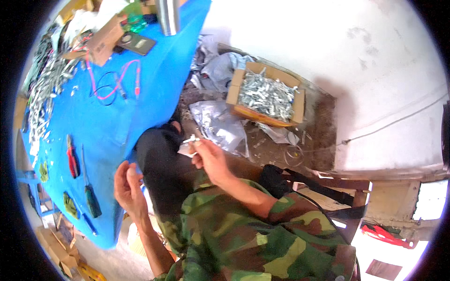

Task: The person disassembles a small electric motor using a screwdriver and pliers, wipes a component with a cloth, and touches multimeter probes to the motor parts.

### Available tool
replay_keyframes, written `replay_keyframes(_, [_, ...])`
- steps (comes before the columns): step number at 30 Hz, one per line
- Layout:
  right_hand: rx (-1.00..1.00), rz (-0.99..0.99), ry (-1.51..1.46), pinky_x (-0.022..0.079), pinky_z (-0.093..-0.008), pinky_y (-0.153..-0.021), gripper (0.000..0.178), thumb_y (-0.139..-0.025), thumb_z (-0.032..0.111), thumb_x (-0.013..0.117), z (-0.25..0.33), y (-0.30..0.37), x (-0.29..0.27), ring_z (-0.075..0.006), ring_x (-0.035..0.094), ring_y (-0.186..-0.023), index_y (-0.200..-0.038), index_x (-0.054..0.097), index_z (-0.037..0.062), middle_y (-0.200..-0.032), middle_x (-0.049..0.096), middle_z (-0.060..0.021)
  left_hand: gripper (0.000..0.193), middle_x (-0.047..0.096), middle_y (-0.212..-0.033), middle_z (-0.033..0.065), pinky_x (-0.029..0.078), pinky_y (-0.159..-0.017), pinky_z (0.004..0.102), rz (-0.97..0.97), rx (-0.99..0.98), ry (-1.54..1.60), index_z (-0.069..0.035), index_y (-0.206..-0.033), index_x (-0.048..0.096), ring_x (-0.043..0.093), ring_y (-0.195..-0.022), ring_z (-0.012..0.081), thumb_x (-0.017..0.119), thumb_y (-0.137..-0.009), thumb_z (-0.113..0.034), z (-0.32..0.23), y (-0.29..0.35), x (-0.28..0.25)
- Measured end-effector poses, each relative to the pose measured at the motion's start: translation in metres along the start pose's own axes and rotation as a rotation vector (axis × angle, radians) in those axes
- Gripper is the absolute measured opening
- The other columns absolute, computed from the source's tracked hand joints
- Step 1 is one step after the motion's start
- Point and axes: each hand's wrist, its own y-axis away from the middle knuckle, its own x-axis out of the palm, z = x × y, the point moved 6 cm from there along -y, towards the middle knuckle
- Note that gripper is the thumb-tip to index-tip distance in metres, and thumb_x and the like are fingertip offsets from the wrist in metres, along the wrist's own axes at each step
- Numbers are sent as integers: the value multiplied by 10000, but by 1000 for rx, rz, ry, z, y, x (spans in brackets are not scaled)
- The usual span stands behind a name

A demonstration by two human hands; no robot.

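Note:
My right hand [209,160] is raised over my lap, its thumb and fingers pinched on a small whitish metal piece [191,139]. The exact kind of that piece is too small to tell. At the right edge of the blue-covered table [112,140], my left hand [130,189] is held up with its fingers loosely bent and apart, and nothing shows in it. On the table to its left lie a red-handled hand tool [72,160] and a screwdriver [92,199] with a dark green handle.
A long heap of small metal parts [44,100] covers the table's far left. Beyond it are a pink test lead [99,96], a dark meter [137,43] and a steel flask [168,18]. On the floor stands a carton [295,105] filled with silvery pieces, beside plastic bags [220,124].

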Motion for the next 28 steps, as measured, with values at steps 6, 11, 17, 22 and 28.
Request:
replay_keyframes(6, [-33,-17,-134,491,-281,-579,325,-1122,302,477,25,21,22,-121,625,-699,-1156,684,54,-938,719,-58,251,739,-1037,72,550,-726,262,-10,108,-147,26,-1211,706,668,-814,113,701,-1010,-123,9,-9,-37])
replay_keyframes(11, [-70,200,-200,491,-264,-586,272,-1107,208,537,31,36,61,-127,647,-754,-1259,641,8,-1062,720,-102,217,718,-894,26,508,-678,235,-205,114,-325,26,-1127,724,626,-767,71,731,-998,-149,-21,-2,-100])
replay_keyframes(17, [17,425,-41,506,-238,-616,221,-1063,136,596,13,51,104,-114,655,-776,-1234,596,-4,-1087,720,-117,177,748,-870,100,540,-632,285,-543,155,-643,-6,-1087,746,687,-720,138,774,-941,-102,-8,-1,-191])
replay_keyframes(22, [155,584,9,492,-228,-609,210,-1036,120,640,-4,56,136,-88,639,-756,-1192,563,1,-1064,730,-97,238,761,-987,114,566,-757,383,-634,75,-1029,-34,-1091,750,718,-825,270,768,-927,-204,20,13,-257])
replay_keyframes(28, [209,718,105,497,-239,-610,267,-1029,149,661,-43,53,156,-88,640,-754,-1208,545,-10,-1065,733,-91,381,746,-1194,136,556,-916,419,-561,-197,-1067,-74,-1154,745,712,-1054,306,773,-915,-370,56,11,-293])
